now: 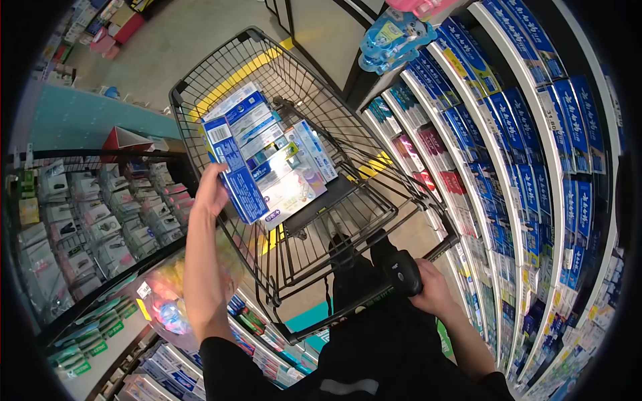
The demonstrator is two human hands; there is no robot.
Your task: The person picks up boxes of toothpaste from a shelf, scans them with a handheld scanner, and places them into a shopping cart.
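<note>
A metal shopping cart [267, 294] stands in front of me with several boxes inside. My left hand [212, 190] reaches over its left side and grips a long blue box [242, 190] with a white barcode label near its far end; some of the fingers are hidden behind the box. Beside that box lie a white box with a coloured print [294, 194] and several blue and white boxes [251, 110]. At the cart's handlebar [354, 304], my right hand [431, 289] is closed around a black rounded device [403, 273] resembling a handheld scanner.
Curved shelves [535, 194] packed with blue boxes rise close on the right. A blue pouch [391, 41] sits at the shelf's far end. On the left are a rack of hanging packets [100, 220] and a clear bag of colourful items [170, 301]. Yellow tape marks the floor.
</note>
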